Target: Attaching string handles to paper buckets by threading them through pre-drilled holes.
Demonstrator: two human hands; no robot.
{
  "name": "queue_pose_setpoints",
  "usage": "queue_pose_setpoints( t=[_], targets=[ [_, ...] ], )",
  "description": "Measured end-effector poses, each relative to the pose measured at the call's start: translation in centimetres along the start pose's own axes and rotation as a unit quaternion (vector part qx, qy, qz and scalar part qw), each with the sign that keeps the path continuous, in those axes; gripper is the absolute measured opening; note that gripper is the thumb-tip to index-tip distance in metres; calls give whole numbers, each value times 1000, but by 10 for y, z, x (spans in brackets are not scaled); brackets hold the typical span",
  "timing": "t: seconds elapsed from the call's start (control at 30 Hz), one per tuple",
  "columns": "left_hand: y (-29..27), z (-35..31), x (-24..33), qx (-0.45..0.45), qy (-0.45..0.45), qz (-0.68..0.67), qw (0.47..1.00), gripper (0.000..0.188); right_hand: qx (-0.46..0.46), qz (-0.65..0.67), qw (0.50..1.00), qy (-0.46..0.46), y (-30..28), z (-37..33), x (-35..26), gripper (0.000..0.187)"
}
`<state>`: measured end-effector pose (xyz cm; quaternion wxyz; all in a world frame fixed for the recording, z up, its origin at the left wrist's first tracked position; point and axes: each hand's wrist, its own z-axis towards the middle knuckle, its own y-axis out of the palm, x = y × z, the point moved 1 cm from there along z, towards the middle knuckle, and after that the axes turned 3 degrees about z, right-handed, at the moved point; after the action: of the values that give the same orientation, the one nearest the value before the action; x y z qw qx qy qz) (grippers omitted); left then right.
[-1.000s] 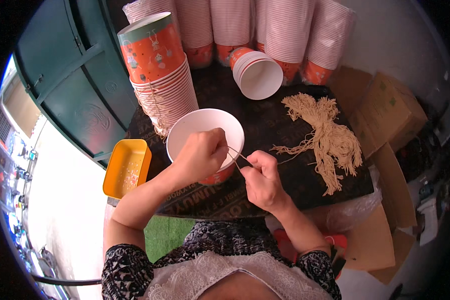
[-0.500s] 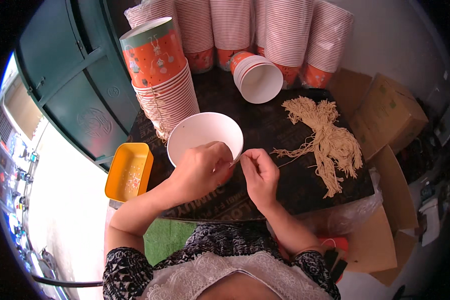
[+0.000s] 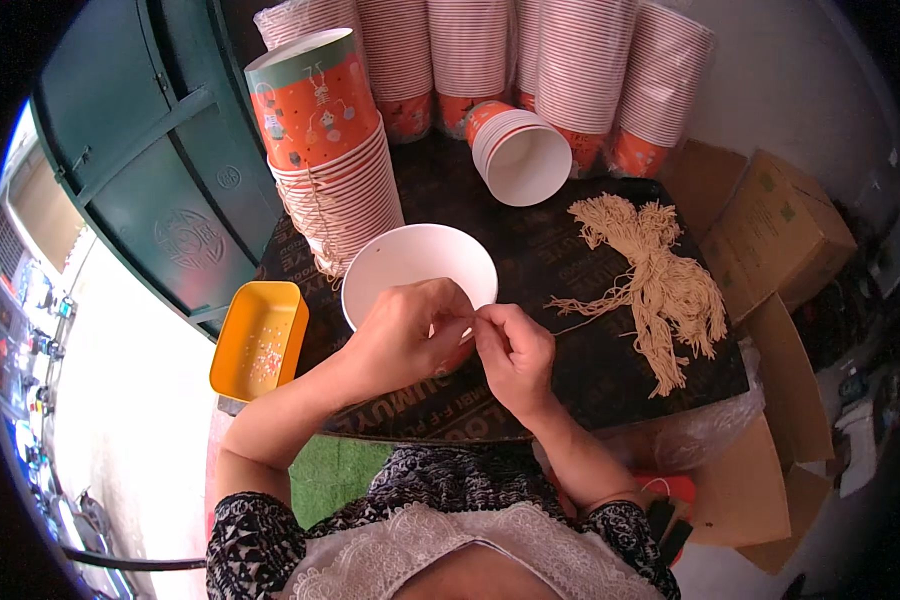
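Observation:
A white-lined paper bucket (image 3: 410,255) stands on the dark table in front of me, its red-orange outside showing below my hands. At its near rim my left hand (image 3: 415,325) is closed in a pinch, knuckles up. My right hand (image 3: 517,350) pinches right against it, fingertips meeting at the rim. Between them is a thin pale cord, mostly hidden by the fingers. A loose strand shows just right of my right hand, near the bundle of beige cords (image 3: 650,275). Behind the bucket, to the left, stands a tall nested stack of paper buckets (image 3: 345,200) with cords hanging down its side.
At the table's left edge sits a yellow plastic tray (image 3: 288,340) with small pale and reddish bits in it. A few nested buckets (image 3: 530,165) lie on their side farther back. Plastic-wrapped bucket stacks (image 3: 580,65) line the back. Cardboard boxes (image 3: 780,225) stand at the right.
My fingertips have come closer together at the rim, and my left hand has shifted slightly right. The view has shifted a little; the bucket stays in about the same place.

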<state>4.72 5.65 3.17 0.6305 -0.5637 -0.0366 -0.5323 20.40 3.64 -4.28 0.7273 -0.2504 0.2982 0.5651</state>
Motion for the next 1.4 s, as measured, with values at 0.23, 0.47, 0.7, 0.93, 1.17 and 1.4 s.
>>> queue_pose_setpoints(
  t=[0.23, 0.47, 0.7, 0.93, 1.17, 1.4],
  targets=[
    [2, 8, -1, 23, 0, -11, 1000, 10, -36, 15, 999, 1, -6, 1, -6, 3],
    [4, 11, -2, 30, -23, -3, 999, 8, -20, 177, 968, 178, -8, -3, -4, 8],
    [2, 7, -3, -7, 22, 38, 999, 14, -19, 272, 926, 261, -7, -4, -5, 14],
    [5, 6, 3, 2, 57, -8, 998, 10, -47, 262, 926, 267, -12, -8, 1, 16],
    [3, 4, 1, 26, 96, 45, 994, 8, -15, 78, 987, 137, -25, -7, -15, 13],
    [2, 3, -3, 5, 36, 21, 999, 7, 3, -82, 996, 42, -49, -19, -2, 11]
  ],
)
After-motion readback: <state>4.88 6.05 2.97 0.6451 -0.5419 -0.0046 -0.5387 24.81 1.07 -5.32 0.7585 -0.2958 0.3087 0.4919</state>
